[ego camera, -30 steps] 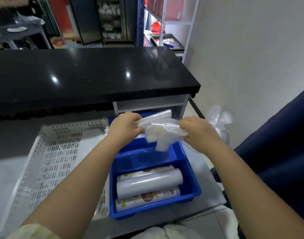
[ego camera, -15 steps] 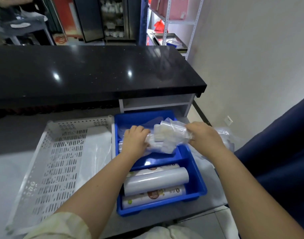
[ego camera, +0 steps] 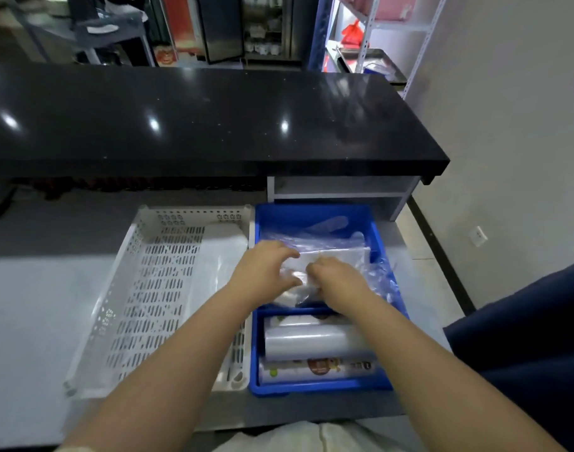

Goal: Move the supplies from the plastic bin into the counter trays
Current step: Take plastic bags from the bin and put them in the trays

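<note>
Behind the blue tray's (ego camera: 321,384) divider, both hands (ego camera: 266,272) (ego camera: 336,278) seemingly pinch a clear bag packet (ego camera: 331,256). Slippery film could slide free, spilling toward the white tray (ego camera: 132,243) alongside.

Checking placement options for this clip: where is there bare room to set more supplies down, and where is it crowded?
Free: most of the white slotted tray, left of the clear bag lying along its right side, and the grey counter left of that tray. Crowded: the blue bin, rolls filling its near compartment, left hand, right hand and plastic bags filling the far one.
</note>
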Demonstrator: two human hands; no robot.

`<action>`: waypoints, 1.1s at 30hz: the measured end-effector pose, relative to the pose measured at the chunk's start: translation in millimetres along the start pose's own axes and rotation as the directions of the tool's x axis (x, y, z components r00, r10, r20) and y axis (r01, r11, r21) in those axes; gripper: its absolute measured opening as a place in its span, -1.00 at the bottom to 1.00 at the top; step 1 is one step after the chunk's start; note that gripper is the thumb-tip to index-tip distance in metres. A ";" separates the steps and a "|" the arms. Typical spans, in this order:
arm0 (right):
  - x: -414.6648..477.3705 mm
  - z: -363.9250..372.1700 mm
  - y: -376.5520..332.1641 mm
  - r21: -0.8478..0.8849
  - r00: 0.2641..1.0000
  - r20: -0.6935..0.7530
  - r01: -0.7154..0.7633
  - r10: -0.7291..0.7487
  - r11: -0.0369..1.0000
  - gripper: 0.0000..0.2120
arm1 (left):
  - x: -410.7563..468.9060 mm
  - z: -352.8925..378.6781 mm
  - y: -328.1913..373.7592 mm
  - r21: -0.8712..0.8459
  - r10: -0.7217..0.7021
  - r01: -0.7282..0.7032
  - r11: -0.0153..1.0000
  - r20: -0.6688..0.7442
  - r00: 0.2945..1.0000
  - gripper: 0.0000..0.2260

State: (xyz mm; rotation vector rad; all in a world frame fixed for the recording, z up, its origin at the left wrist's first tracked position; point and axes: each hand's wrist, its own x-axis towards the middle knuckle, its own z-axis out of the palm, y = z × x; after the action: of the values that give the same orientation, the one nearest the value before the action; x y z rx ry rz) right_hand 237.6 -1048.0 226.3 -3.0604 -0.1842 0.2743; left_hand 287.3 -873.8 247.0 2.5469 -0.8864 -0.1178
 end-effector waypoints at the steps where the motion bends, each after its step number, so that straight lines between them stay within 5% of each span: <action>1: 0.3 1.9 3.4 0.016 1.000 0.008 0.006 -0.006 1.000 -0.80 | -1.1 10.5 3.1 0.046 -0.017 0.015 0.999 0.062 0.998 -0.55; 7: -15.8 -2.3 38.1 0.113 0.990 -0.138 -0.014 0.029 0.993 -0.54 | 3.8 40.4 5.8 0.209 -0.083 0.056 0.976 0.123 0.989 -0.65; 15: -13.9 19.6 40.8 0.151 0.985 -0.126 -0.095 0.115 0.984 -0.83 | 7.7 47.6 20.4 0.371 -0.159 0.114 0.921 0.091 0.983 -0.73; 22: 8.3 5.8 27.9 0.098 0.993 -0.118 0.004 0.008 0.995 -0.80 | -9.1 32.1 23.9 0.238 -0.215 0.222 0.945 -0.055 0.975 -0.59; 28: 4.9 -10.3 13.1 0.272 0.902 -0.415 0.249 -0.120 0.930 -0.89 | -24.1 5.0 25.3 0.131 -0.194 0.225 0.965 -0.211 0.958 -0.47; 33: 13.3 11.7 -1.4 0.122 0.970 -0.132 0.220 -0.203 0.968 -0.57 | -32.8 1.6 25.7 0.122 -0.228 0.254 0.959 -0.194 0.954 -0.45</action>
State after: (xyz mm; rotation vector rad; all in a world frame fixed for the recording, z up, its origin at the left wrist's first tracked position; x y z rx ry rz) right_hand 248.4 -1044.4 212.6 -2.8786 -0.4619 0.0873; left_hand 246.3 -872.5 254.5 2.7423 -0.5295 0.1041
